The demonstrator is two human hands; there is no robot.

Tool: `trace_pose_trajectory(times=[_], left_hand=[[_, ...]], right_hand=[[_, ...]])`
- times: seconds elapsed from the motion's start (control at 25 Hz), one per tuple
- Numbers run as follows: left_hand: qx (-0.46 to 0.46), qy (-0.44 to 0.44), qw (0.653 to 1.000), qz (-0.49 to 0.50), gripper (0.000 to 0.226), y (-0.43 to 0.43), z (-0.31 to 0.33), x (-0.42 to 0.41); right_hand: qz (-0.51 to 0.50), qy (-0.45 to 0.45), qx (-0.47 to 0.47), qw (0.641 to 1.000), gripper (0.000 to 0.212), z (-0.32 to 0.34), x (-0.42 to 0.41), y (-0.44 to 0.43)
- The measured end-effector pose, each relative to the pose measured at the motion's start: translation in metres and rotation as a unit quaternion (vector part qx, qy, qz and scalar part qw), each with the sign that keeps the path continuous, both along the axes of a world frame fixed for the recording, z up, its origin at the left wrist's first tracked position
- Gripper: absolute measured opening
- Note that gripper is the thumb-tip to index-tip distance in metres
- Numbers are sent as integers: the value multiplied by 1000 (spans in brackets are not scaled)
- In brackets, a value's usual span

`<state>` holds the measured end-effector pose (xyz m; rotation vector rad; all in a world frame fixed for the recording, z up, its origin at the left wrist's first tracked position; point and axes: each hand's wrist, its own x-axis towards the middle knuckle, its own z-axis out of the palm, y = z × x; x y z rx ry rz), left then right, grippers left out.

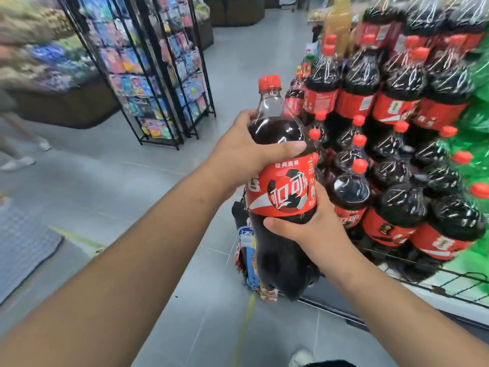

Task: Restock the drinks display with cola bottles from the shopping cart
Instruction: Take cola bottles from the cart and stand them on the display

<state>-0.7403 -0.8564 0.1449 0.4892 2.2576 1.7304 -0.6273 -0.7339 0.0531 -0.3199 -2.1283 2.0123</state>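
Supermarket aisle with a grey tile floor (127, 186), pretty blurry around the edges. The person has a big cola bottle (284, 192) upright between both hands, out in front of the chest.

The left hand (238, 157) is wrapped round the bottle's shoulder, thumb lying across the front right above the red label. The right hand (315, 231) grips lower down, just under the label, thumb across the dark front and fingers curled round the far side. So both hands are clamped on the same bottle. Its red cap (269, 82) sticks up well above the left hand.

Just beyond the right hand is the drinks display (449, 284), a wire shelf. Shrink-wrapped stacked cola bottles (354, 96) are piled in several layers on it. Past those, further right, sit some green bottles (476, 115).

Off past the left hand, well apart from it, stands a black wire rack (158, 75) hung with colourful packets. Further left, somebody's blurred feet (18, 162) are on the floor.
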Motion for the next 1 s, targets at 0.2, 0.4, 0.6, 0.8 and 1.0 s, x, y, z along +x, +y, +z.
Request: trace_pose_trajectory(times=[0.2, 0.4, 0.6, 0.8, 1.0], left_hand=[[17, -41, 999, 31, 82, 4, -29, -54], [7, -72, 997, 17, 81, 8, -50, -110], [5, -91, 995, -36, 76, 11, -73, -172], [-17, -125, 979, -160, 99, 26, -92, -249], [-33, -129, 960, -248, 103, 49, -103, -296]], right_hand=[[38, -48, 1, 998, 97, -17, -56, 10], [17, -76, 2, 997, 89, -30, -105, 10], [-22, -107, 21, 994, 94, -46, -154, 9], [-97, -129, 35, 986, 94, -65, -204, 4], [-172, -133, 41, 975, 91, -73, -232, 7]])
